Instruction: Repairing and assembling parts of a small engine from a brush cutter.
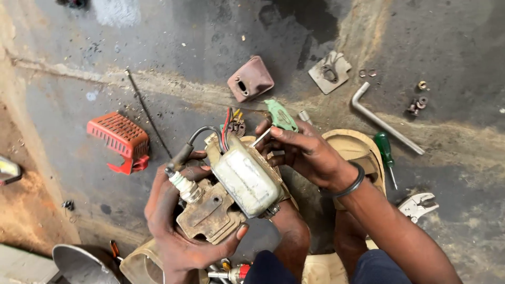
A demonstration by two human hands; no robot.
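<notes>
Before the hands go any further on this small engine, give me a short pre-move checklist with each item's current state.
1. Left hand supports the engine from below: ok, fingers wrap its underside.
2. Right hand at the engine's top, a thin metal tool in its fingers: ok; the tool tip's contact point cannot be told.
3. Spark plug seated, with the black lead on it: ok.
4. Coloured wires clear of the fingers: ok, they stand up behind the tank.
5. Other tools within reach: ok, L-shaped wrench, green screwdriver and pliers lie on the floor to the right.
6. Loose nuts accounted for: cannot tell.
</notes>
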